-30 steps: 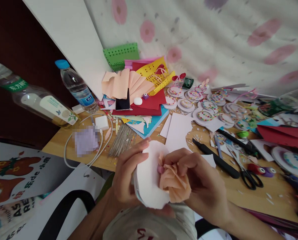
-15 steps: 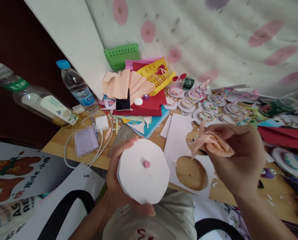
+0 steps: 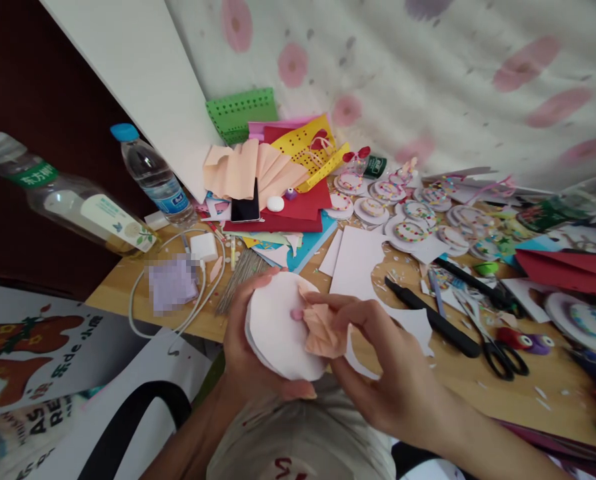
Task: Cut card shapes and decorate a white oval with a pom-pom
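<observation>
My left hand [image 3: 248, 360] grips a white paper disc [image 3: 273, 330] from behind and below, its face turned up toward me. A small pink dot [image 3: 295, 313] sits near the disc's middle. My right hand [image 3: 378, 360] pinches a bunched peach crepe-paper piece [image 3: 323, 330] and presses it against the disc just right of the pink dot. Both hands are over the near edge of the wooden table [image 3: 503, 393].
Black scissors [image 3: 493, 343] and a black pen [image 3: 431, 317] lie to the right. A white sheet with cut-outs [image 3: 358, 263], decorated paper discs [image 3: 411, 230], coloured paper stacks [image 3: 283, 173], a phone [image 3: 245, 203], two water bottles [image 3: 153, 175] [image 3: 68, 197] and a white cable [image 3: 178, 280] crowd the table.
My right hand, which had lifted the peach paper away to the right, has brought it back onto the disc beside the pink dot. The disc has tilted slightly.
</observation>
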Demonstrator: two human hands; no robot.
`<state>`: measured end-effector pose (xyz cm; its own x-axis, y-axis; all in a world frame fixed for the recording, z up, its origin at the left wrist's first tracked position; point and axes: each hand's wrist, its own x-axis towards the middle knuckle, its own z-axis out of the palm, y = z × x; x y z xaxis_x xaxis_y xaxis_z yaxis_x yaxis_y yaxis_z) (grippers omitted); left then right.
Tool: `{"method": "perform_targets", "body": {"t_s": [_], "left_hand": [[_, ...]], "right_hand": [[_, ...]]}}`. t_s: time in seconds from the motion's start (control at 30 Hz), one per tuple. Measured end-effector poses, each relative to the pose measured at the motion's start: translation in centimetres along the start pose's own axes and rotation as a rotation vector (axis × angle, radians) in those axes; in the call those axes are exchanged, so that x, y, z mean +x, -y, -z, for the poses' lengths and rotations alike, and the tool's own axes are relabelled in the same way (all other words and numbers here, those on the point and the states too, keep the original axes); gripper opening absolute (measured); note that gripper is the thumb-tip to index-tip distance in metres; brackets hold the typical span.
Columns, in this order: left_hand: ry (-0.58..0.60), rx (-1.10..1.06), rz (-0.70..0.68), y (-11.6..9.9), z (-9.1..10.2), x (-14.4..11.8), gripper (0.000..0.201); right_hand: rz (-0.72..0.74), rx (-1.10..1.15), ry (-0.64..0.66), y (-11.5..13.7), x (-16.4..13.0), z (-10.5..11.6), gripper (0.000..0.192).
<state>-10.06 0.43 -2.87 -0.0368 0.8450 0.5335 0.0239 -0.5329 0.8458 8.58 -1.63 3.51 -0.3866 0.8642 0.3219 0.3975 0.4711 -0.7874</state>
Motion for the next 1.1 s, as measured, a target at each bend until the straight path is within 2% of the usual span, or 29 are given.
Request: {"method": "perform_targets", "body": {"t_s": [0.1,0.27,0.37,0.47,0.57,0.67,0.73,0.87,1.03,1.1], "left_hand": [[0.026,-0.002,-0.005,0.4,0.1,0.0,0.11],[0.063,0.074,-0.091,1.7,0.1,0.5,0.109],[0.046,0.112,-0.101,2.6,0.6,1.6,0.102],[-0.042,0.11,-0.049,3.3,1.8,3.0,0.089],[-0.08,0.118,-0.016,3.9,3.1,4.0,0.078],[-0.016,0.169,-0.024,4.3,3.9,4.4,0.08],[0.045,0.2,-0.032,4.7,3.9,4.5,0.083],[0.125,0.237,-0.026,5.9,3.3,5.3,0.086],[0.235,0.405,-0.09,8.6,2.9,7.2,0.086],[0.313,0.504,-0.064,9.8,3.1,7.9,0.088]], "right_hand": [[-0.1,0.16,0.063,-0.1,-0.6,0.1,0.028],[-0.24,0.233,-0.076,-1.5,-1.2,-1.2,0.013],[-0.27,0.203,-0.083,-2.6,-1.5,-1.6,0.013],[-0.268,0.155,-0.073,-3.6,-1.9,-0.7,0.011],[-0.255,0.097,-0.204,-4.5,-2.4,1.5,0.011],[-0.276,-0.024,-0.407,-4.6,-3.1,4.2,0.021],[-0.341,-0.136,-0.486,-4.3,-3.9,5.9,0.028],[-0.422,-0.271,-0.519,-3.7,-5.9,7.9,0.019],[-0.49,-0.256,-0.53,-4.8,-8.3,8.4,0.023],[-0.471,-0.23,-0.526,-5.5,-9.0,8.3,0.022]]}}
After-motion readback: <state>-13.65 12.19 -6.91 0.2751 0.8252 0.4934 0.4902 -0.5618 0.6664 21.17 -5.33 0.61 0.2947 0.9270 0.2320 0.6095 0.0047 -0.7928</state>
